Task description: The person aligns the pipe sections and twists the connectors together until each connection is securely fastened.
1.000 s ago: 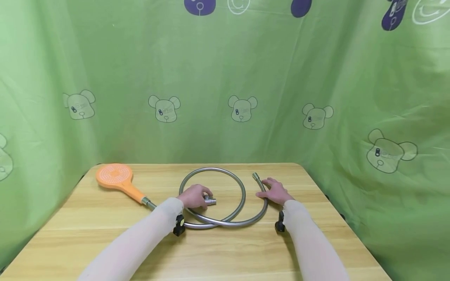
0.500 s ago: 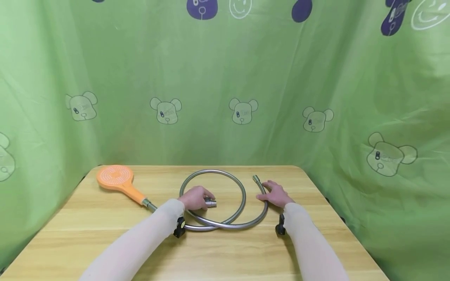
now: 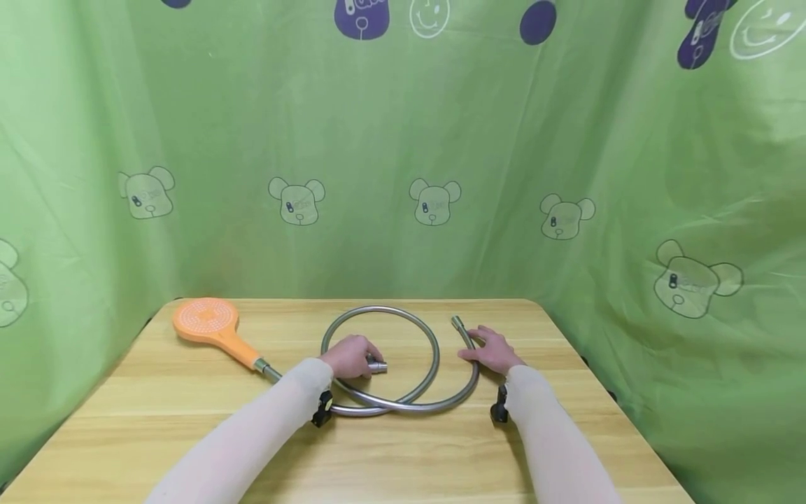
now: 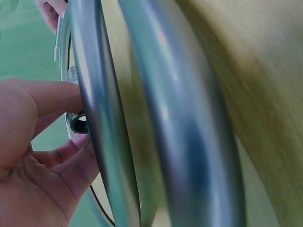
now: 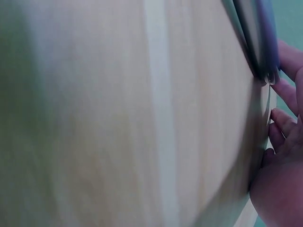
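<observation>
An orange shower head [image 3: 205,320] lies at the table's back left, joined to a grey metal shower hose [image 3: 435,350] that loops across the middle. Inside the loop my left hand [image 3: 350,356] holds a small chrome pipe fitting [image 3: 380,367]. The left wrist view shows thumb and fingers about the fitting [image 4: 78,125], its threaded opening visible and part of it behind the hose. My right hand [image 3: 495,352] grips the hose just below its free end [image 3: 457,323], the thumb crossing it. Seen from the right wrist, fingers lie close against the hose [image 5: 258,35].
The light wooden table [image 3: 403,462] carries everything. A green curtain [image 3: 365,126] printed with bear heads encloses its back and sides. Two hose lengths cross in front of the left hand. Each wrist wears a small black camera.
The head view has tilted up slightly, so the scene sits a little lower. Both hands, the fitting, the hose and the shower head keep their places.
</observation>
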The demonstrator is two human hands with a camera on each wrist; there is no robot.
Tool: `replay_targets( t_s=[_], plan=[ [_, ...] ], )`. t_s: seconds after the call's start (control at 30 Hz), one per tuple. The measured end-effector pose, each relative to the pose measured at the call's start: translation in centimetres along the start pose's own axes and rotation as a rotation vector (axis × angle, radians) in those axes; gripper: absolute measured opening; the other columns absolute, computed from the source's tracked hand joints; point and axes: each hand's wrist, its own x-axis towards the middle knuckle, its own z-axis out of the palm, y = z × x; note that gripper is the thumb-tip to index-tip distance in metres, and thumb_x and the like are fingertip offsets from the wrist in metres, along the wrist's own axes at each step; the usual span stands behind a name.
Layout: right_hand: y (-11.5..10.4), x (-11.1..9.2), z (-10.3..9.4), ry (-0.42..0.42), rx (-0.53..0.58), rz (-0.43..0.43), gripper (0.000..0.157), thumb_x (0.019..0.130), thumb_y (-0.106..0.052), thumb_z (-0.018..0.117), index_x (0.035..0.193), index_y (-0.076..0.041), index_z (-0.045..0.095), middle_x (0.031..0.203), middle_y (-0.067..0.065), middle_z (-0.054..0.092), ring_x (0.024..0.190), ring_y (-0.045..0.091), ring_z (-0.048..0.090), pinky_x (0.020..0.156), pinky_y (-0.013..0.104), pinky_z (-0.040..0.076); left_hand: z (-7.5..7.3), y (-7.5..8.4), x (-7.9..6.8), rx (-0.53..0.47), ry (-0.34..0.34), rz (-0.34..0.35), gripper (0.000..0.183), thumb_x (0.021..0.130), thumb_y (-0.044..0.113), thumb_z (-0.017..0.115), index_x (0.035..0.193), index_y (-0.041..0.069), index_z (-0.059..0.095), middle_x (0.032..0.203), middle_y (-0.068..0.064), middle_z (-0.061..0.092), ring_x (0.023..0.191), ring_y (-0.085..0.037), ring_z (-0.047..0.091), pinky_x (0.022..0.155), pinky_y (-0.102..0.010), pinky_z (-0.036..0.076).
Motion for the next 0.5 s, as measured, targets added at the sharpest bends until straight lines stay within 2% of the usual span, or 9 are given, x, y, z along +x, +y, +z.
replay_targets(
  t_s=[0.27, 0.5],
  plan=[
    [-0.47, -0.13, 0.2, 0.056, -0.045, 0.016, 0.062, 0.095, -0.045, 0.064, 0.142, -0.007, 0.054, 0.158, 0.03, 0.031, 0.144, 0.055, 0.025, 0.111, 0.078, 0.017, -0.01, 0.15, 0.14, -0.009, 0.003, -0.01, 0.035, 0.073, 0.005, 0.084, 0.106, 0.015, 0.079, 0.101, 0.0, 0.075, 0.083, -0.012, 0.06, 0.082, -0.032, 0.052],
    [-0.6, 0.08, 0.4, 0.084, -0.042, 0.024, 0.055, 0.095, -0.039, 0.065, 0.139, -0.008, 0.058, 0.157, 0.028, 0.035, 0.142, 0.055, 0.027, 0.109, 0.079, 0.017, -0.22, 0.17, -0.2, -0.021, 0.005, -0.024, 0.036, 0.074, 0.001, 0.081, 0.107, 0.014, 0.078, 0.108, -0.003, 0.075, 0.092, -0.016, 0.061, 0.088, -0.036, 0.051]
  ],
)
